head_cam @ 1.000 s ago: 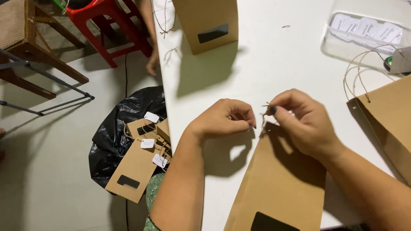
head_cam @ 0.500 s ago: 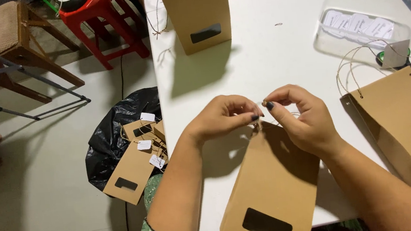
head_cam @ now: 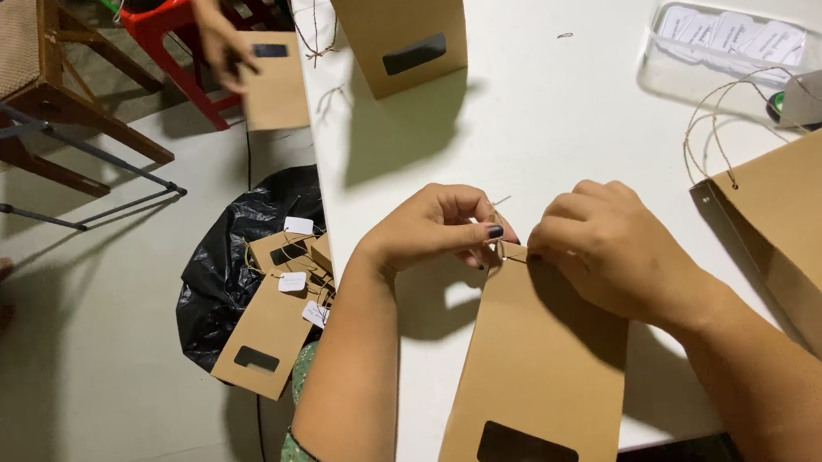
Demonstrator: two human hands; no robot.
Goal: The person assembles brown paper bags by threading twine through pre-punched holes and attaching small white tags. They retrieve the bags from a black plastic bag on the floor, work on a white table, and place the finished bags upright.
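We are pinching a thin brown string [head_cam: 501, 202] in a narrow grip at the top edge of a flat kraft paper bag [head_cam: 535, 370], left hand [head_cam: 441, 228] and right hand [head_cam: 604, 248] working together. The bag is lying on the white desk [head_cam: 541, 118], overhanging its near edge.

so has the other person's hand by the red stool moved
Yes, the other person's hand went left from the table edge to the red stool.

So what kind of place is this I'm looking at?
Probably a small home workshop for packing by hand: brown paper bags on a white table, a clear tub of paper tags, and finished bags piled on a black sack on the floor.
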